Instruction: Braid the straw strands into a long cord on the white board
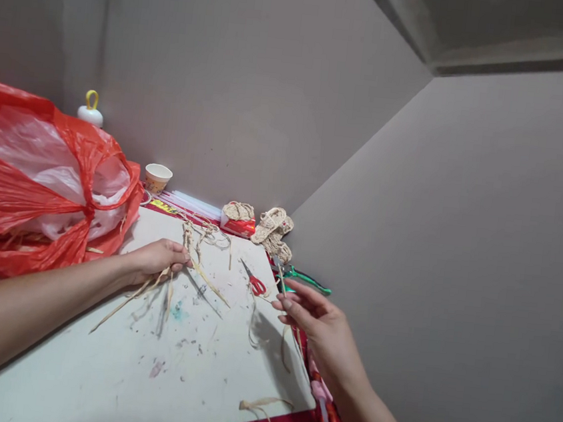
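Observation:
My left hand (159, 260) is closed on a braid of dry straw (188, 233) over the white board. Loose straw ends hang from it in several directions. My right hand (319, 319), above the board's right edge, pinches a thin straw strand (281, 279) between thumb and fingers; its other fingers stretch out. Between the hands lie red-handled scissors (256, 285), with their blades pointing away. Just beyond my right hand are green-handled pliers (310, 280), partly hidden. Straw scraps (261, 405) lie near the board's front edge.
A large red plastic bag (43, 179) fills the left side. Along the wall stand a paper cup (157, 178), pale sticks (194, 204), a red packet (238, 225) and woven straw pieces (270, 225). A white lamp-like object (90, 114) with a yellow loop is behind the bag. The white board (107, 381) is stained.

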The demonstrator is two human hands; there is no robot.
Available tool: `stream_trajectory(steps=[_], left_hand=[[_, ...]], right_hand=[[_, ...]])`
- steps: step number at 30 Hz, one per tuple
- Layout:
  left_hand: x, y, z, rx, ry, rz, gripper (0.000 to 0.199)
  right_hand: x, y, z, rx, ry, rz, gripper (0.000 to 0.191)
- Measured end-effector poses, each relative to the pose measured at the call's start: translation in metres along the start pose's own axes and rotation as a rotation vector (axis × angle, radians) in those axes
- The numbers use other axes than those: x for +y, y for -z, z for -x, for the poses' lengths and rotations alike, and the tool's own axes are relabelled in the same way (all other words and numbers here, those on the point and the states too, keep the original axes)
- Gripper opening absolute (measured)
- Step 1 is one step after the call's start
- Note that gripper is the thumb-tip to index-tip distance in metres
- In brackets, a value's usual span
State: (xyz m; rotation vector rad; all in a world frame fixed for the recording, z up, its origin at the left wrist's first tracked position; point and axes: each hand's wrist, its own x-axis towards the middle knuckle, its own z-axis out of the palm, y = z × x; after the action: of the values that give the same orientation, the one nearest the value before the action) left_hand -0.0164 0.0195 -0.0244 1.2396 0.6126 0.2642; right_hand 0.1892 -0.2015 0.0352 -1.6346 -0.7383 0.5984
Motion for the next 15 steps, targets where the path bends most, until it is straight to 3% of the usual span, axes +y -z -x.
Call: stream_trajectory(steps=[8,15], left_hand=[[0.002,0.000,0.001,-0.008,0.010,0.007,0.023],[-0.001,0.002,-0.001,-0.004,0.001,-0.009,0.025]], right_hand=[[0.023,-0.015,-0.006,-0.055,-0.108,-0.071,0.035],[0.025,-0.025,-0.005,-0.100,-0.168,-0.115,0.027]])
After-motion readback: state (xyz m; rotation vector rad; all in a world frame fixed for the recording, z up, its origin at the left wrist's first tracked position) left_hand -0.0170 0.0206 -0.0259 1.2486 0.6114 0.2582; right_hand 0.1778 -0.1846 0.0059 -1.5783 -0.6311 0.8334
